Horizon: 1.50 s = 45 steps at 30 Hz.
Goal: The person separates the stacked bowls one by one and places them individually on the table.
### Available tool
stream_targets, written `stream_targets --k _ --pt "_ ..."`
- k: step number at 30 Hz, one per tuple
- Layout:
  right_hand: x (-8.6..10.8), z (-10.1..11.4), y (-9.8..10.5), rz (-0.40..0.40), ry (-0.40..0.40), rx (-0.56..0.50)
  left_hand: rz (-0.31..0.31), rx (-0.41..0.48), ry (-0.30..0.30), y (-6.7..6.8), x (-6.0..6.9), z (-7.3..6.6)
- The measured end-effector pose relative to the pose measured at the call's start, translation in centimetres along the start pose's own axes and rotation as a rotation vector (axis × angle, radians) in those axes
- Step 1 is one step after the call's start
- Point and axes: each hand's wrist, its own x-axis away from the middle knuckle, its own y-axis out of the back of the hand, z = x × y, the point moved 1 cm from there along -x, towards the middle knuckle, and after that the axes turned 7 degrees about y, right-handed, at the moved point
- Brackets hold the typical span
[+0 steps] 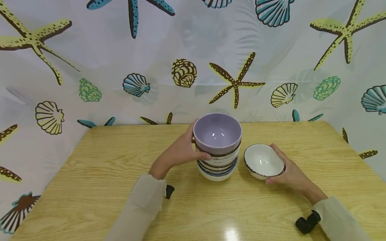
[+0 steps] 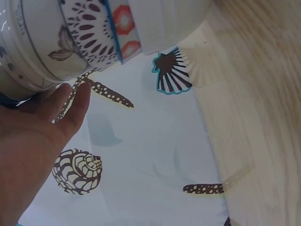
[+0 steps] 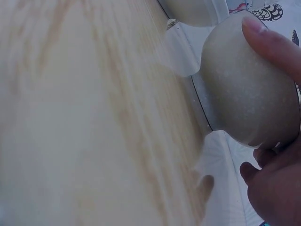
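A stack of several nested bowls (image 1: pixel 217 167) stands on the table, topped by a lavender bowl (image 1: pixel 217 132). My left hand (image 1: pixel 184 149) grips the stack's left side, its thumb across the front. In the left wrist view, the patterned sides of the bowls (image 2: pixel 89 33) show above the fingers. To the right of the stack, my right hand (image 1: pixel 289 172) holds a white bowl (image 1: pixel 263 160) with a dark rim by its right side. That bowl's rounded outer side shows in the right wrist view, with the thumb (image 3: pixel 256 28) lying against it.
Both bowls and stack are on a light wooden table (image 1: pixel 105 187). Behind it hangs a white cloth (image 1: pixel 169 43) printed with starfish and shells. Black wrist mounts (image 1: pixel 306 224) stick out from the sleeves.
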Motion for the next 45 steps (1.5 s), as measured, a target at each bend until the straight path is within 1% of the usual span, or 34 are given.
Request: stream_targets --k 5,9,15,22,28,35,38,45 --pt "-0.13 0.32 0.06 0.004 -0.007 -0.009 0.009 0.031 0.023 -0.14 0.24 0.64" --pt "-0.29 0.68 0.12 0.007 -0.011 0.0 0.0 0.027 0.005 -0.1 0.28 0.86" --pt "-0.42 1.01 0.22 0.005 0.008 -0.016 0.0 0.034 0.0 -0.02 0.29 0.82" --pt "-0.43 0.88 0.23 0.009 0.01 -0.015 0.006 0.026 0.043 0.04 0.34 0.63" --pt "-0.44 0.8 0.02 0.007 0.015 -0.011 0.018 0.022 0.048 0.05 0.23 0.79" --pt "-0.53 0.85 -0.37 0.017 0.016 0.008 0.015 0.001 0.062 0.07 0.29 0.95" --pt "-0.49 0.82 -0.39 0.019 0.016 0.012 0.018 -0.006 0.061 0.0 0.3 0.88" --pt "-0.13 0.6 -0.26 0.017 0.02 0.024 0.027 0.001 0.08 -0.4 0.23 0.75"
